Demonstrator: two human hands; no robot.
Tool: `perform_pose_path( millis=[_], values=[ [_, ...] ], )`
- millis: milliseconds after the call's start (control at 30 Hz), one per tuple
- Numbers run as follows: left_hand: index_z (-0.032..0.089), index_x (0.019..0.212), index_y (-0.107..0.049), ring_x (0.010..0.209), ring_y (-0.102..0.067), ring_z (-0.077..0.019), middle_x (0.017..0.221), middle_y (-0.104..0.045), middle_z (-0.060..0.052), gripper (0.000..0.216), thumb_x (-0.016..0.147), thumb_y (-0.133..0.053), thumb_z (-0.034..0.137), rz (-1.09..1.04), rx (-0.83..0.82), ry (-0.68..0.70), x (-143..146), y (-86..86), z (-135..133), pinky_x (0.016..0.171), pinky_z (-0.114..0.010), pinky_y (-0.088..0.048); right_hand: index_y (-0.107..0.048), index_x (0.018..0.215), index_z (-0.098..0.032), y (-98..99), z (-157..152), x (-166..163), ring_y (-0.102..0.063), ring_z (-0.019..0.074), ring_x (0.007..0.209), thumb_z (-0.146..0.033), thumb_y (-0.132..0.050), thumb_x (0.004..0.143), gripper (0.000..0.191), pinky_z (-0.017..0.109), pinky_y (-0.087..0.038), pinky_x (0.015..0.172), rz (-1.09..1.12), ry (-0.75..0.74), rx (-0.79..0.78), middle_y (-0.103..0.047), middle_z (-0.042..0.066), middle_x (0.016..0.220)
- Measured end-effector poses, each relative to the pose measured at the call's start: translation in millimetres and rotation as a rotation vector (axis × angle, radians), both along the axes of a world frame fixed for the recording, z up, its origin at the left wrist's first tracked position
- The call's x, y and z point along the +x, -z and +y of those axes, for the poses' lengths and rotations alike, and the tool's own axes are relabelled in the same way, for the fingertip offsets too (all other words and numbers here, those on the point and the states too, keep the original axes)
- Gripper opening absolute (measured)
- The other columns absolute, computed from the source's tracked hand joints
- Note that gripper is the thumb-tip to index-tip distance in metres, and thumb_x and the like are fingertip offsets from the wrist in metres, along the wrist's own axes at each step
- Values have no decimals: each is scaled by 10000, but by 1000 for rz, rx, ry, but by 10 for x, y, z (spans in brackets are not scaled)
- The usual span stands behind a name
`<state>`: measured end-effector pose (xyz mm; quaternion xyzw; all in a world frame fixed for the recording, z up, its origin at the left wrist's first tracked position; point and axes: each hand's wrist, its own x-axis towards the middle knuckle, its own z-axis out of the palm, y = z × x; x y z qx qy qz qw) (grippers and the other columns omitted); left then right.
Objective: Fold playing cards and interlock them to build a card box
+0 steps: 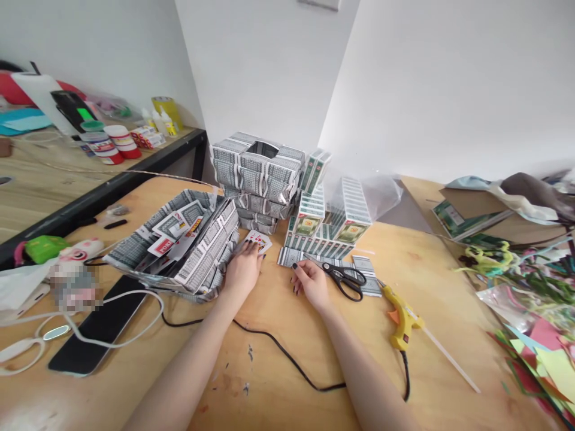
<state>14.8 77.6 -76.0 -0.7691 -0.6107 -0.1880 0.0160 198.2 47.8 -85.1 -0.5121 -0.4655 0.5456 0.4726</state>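
My left hand (242, 268) lies palm down with its fingers on a small fan of playing cards (262, 241), beside a woven box of folded cards (211, 248). Nothing is visibly gripped in it. Loosely curled, my right hand (311, 282) rests on the table, thumb and fingers apart and no object seen between them. It is close to a flat strip of joined cards (291, 257) and black-handled scissors (345, 278), which lie across that strip. Loose cards and scraps (177, 230) fill the woven box.
A stack of card-built boxes (258, 173) stands at the back, beside several packs of playing cards (321, 227). A yellow glue gun (404, 320) with its glue stick lies right, its black cord (287, 353) crossing the front. A phone (99, 329) lies left; coloured paper (548, 359) right.
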Motion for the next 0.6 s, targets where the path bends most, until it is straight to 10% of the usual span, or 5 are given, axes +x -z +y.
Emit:
perform_pose_path(
  millis=[600],
  values=[
    [119, 1102, -532, 928, -604, -225, 1027, -630, -136, 335, 796, -397, 113, -145, 86, -63, -35, 31, -52, 790, -327, -479, -488, 772, -175, 5, -26, -37, -436, 65, 308, -467, -554, 707, 306, 163, -342, 294, -41, -4, 10, -531, -59, 483]
  ],
)
